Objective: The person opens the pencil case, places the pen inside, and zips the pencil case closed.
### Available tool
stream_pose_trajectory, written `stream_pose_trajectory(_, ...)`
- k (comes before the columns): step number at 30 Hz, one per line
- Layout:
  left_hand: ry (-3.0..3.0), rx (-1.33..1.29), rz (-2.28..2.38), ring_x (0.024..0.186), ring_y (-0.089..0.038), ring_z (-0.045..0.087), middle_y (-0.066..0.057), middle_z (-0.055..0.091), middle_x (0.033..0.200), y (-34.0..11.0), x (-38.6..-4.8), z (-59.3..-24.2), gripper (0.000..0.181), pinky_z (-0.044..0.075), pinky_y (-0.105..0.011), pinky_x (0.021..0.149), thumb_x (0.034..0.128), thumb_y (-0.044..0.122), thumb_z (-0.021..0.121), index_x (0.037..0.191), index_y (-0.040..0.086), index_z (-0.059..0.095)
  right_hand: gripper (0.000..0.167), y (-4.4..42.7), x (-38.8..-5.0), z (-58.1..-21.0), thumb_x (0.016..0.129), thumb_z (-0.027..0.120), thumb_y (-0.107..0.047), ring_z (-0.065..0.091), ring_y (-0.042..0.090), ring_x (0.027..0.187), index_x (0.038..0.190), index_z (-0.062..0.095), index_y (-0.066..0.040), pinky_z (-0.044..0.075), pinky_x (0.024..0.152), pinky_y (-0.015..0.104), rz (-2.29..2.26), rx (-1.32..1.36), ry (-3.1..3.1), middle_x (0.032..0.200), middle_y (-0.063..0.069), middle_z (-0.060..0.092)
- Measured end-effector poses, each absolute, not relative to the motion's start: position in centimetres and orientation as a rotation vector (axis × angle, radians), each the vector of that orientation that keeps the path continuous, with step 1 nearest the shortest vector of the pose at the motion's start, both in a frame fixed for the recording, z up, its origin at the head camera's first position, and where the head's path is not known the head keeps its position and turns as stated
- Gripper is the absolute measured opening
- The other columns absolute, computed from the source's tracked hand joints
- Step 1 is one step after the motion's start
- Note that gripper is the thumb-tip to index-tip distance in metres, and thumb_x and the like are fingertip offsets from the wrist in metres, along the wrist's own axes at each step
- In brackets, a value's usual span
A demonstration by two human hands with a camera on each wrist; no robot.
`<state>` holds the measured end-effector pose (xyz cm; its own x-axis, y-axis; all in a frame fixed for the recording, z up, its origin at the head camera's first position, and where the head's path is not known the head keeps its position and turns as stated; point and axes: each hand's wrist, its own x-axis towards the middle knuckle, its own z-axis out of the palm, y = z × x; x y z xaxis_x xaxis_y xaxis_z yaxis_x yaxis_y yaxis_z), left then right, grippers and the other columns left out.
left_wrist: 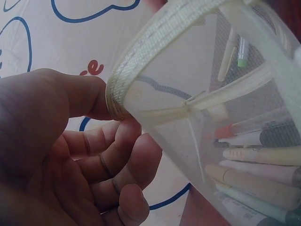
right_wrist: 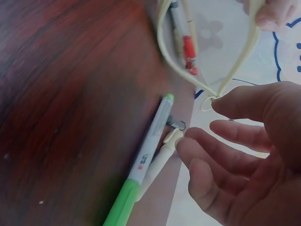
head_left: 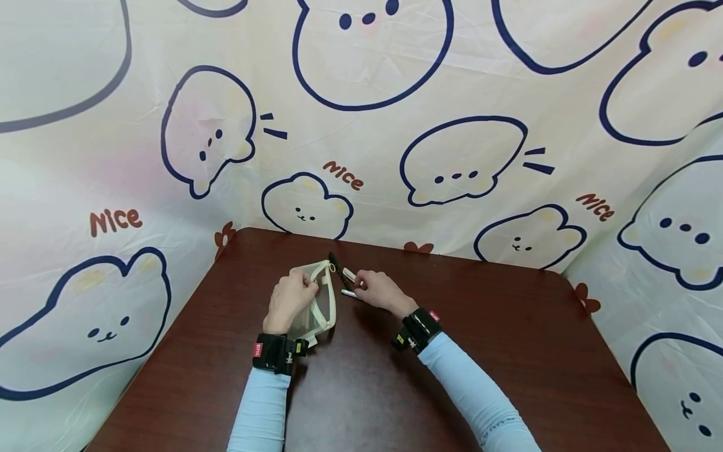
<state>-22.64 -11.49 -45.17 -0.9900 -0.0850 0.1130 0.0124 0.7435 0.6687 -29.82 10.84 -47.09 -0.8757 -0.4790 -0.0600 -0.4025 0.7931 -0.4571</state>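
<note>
A translucent mesh pencil case with cream zipper edging stands unzipped, several pens inside it. My left hand pinches the case's zipper edge between thumb and index finger; the other fingers curl loosely. Just right of the case is my right hand, thumb and fingers apart. Its fingertips are beside a cream pen, and whether they touch is unclear. A green-and-white pen lies alongside that pen. A dark, slender item lies by the case's far end, partly hidden.
The dark brown wooden table extends toward me and to the right. A cream curtain printed with cartoon bears hangs behind the far edge and along both sides.
</note>
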Motion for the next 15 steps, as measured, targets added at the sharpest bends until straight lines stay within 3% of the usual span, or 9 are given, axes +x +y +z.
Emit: stream_pose_trajectory(15,-2.809,0.048,-1.064,0.054,-0.019,0.049,-0.002,0.051,0.062,-11.5,-22.7,-45.3,0.014,0.035,-0.029,0.051,0.0883,0.018,0.054,0.076,0.012,0.052,0.015,10.7,-29.8,-48.8,0.09,0.063,-0.016,0.052,0.015,0.071,0.105,0.064,-0.011,0.043,0.061,0.028,-0.454,-0.733,2.895,0.088,0.002,0.059)
